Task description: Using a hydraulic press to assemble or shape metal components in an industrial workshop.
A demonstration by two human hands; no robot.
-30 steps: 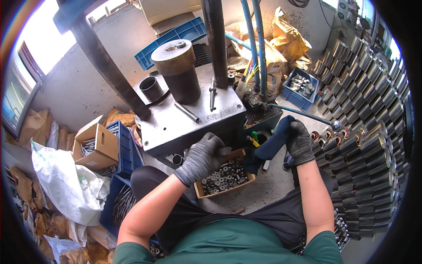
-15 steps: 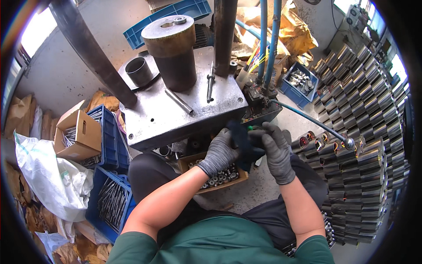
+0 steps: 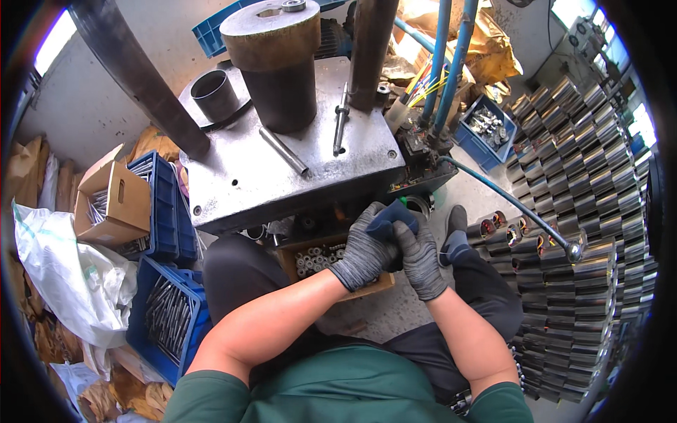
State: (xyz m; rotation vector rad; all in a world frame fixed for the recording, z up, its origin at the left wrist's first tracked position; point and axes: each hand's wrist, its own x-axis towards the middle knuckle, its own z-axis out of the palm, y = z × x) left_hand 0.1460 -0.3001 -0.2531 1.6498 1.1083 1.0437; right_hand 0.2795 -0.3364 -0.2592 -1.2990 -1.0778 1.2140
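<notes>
My left hand (image 3: 368, 248), in a grey knit glove, is closed on a folded dark blue cloth (image 3: 392, 217). From the other side my right hand (image 3: 422, 259), gloved alike, pinches the same cloth. Both hands meet in front of the press table, above an open cardboard box of small metal parts (image 3: 315, 262). Whether anything is wrapped inside the cloth is hidden by it and the fingers. On the metal press table (image 3: 233, 201) lie a plain steel tube (image 3: 283, 150) and a thin shaft (image 3: 341, 123).
A thick steel cylinder (image 3: 282, 84) and a dark ring (image 3: 215, 96) stand on the table between two posts. A ball-ended lever (image 3: 522, 201) reaches out at right, before stacked metal cores (image 3: 564, 190). Blue crates of shafts (image 3: 168, 317) sit at left.
My hands have come closer together, and the cloth that hung down between them is now bunched up. My right foot now shows beyond my right hand. The whole view has shifted slightly.
</notes>
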